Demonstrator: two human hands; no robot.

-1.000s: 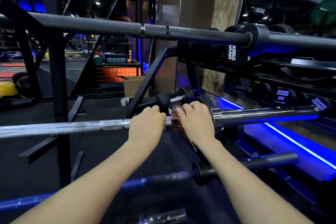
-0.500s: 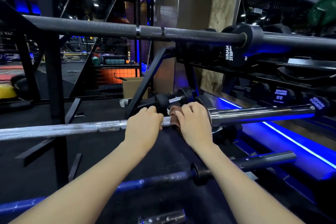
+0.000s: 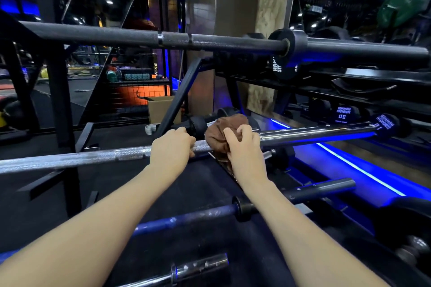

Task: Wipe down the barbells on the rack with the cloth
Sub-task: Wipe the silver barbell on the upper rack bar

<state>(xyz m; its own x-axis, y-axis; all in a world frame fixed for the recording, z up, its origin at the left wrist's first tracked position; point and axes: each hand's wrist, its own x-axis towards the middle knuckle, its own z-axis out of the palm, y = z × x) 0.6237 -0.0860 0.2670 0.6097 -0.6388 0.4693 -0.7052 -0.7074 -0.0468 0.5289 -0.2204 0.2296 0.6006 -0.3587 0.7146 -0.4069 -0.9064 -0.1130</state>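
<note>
Left hand (image 3: 171, 149) gripping silver barbell (image 3: 77, 159), right hand (image 3: 243, 147) clutching brown cloth (image 3: 220, 133) bunched on same bar, black rack (image 3: 58, 100) behind.

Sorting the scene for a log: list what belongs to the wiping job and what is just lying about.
In the job:
- brown cloth, gripped by the right hand
- silver barbell, gripped by the left hand
- black barbell above
- blue barbell below

Lying about:
- cardboard box
- dumbbell marked 20
</note>
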